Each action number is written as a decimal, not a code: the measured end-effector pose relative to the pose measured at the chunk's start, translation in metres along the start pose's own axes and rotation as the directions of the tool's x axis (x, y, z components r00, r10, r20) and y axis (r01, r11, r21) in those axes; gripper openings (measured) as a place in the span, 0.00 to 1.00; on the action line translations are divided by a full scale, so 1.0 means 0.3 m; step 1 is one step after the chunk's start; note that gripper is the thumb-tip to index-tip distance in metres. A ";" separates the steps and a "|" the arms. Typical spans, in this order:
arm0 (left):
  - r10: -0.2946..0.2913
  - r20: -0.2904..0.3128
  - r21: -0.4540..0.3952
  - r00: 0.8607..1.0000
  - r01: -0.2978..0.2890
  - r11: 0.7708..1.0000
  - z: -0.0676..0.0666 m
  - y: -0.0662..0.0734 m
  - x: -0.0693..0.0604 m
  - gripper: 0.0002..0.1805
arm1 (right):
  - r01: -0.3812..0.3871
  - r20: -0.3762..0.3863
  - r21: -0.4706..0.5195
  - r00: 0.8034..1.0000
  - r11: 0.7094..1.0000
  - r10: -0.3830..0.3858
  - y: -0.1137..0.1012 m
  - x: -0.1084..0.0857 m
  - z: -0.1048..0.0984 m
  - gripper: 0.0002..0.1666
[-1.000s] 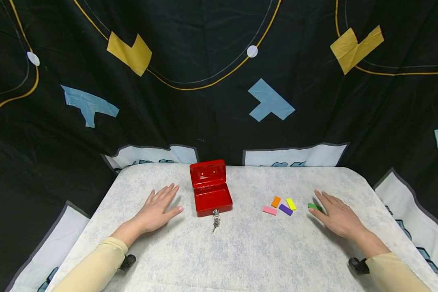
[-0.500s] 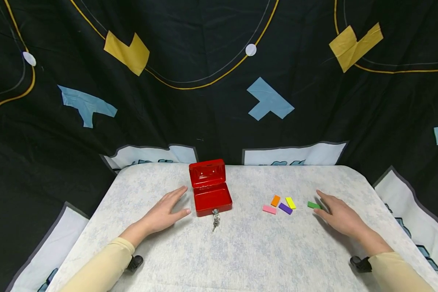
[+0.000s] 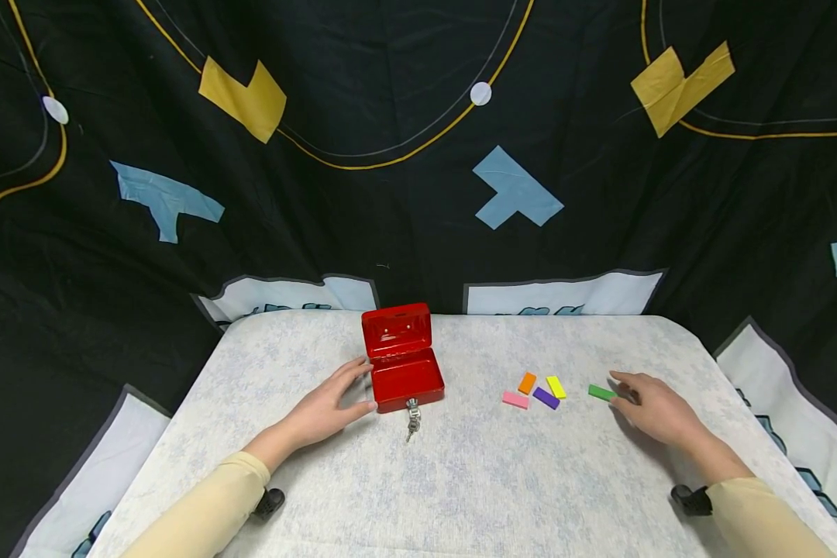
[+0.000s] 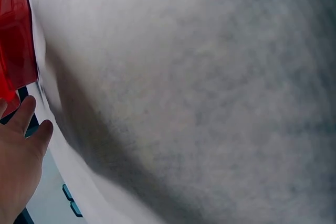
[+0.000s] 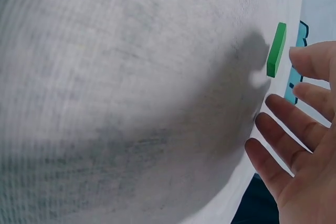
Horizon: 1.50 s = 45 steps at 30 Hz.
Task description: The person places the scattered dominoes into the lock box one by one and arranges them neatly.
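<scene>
A small red cash box (image 3: 390,405) stands on the table with its lid (image 3: 396,332) raised and its inside bare. Keys (image 3: 413,425) hang from the lock at its front. My left hand (image 3: 321,411) is at the box's left side, fingers extended and thumb near the front corner; whether it touches the box I cannot tell. On the right, my right hand (image 3: 659,409) hovers beside a green block (image 5: 276,51), thumb and fingers loosely bent and apart. In the right wrist view a gap shows between the fingertips and the block.
Between box and right hand lie an orange block (image 3: 526,383), a yellow block (image 3: 556,387), a purple block (image 3: 546,398) and a pink block (image 3: 515,400). The pale patterned table (image 3: 460,480) ends at a dark curtain (image 3: 418,225) behind.
My left hand has moved right, up to the red cash box. My right hand has shifted slightly, its fingers bending near the green block, which stays in place.
</scene>
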<state>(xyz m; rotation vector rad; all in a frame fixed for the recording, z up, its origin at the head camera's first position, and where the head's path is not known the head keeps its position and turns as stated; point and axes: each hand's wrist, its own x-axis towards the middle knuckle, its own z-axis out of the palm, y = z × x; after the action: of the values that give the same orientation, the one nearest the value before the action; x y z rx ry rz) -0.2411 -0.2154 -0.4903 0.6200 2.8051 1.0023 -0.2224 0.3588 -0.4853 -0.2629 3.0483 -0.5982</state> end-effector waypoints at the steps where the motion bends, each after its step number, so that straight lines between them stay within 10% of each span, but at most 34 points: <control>1: -0.004 0.003 0.000 1.000 0.004 1.000 0.001 0.001 0.003 0.44 | -0.003 0.003 -0.003 1.000 1.000 0.003 0.003 0.002 -0.001 0.34; 45: -0.068 -0.018 0.006 0.998 0.068 0.998 0.034 0.002 0.041 0.27 | 0.012 -0.052 0.025 0.999 1.000 -0.011 0.029 0.000 0.007 0.08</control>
<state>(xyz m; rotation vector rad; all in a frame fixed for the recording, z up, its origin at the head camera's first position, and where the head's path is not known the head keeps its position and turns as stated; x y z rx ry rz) -0.2497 -0.2039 -0.4973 0.5148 2.8256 0.9916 -0.2236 0.3658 -0.4905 -0.2690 3.0884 -0.6547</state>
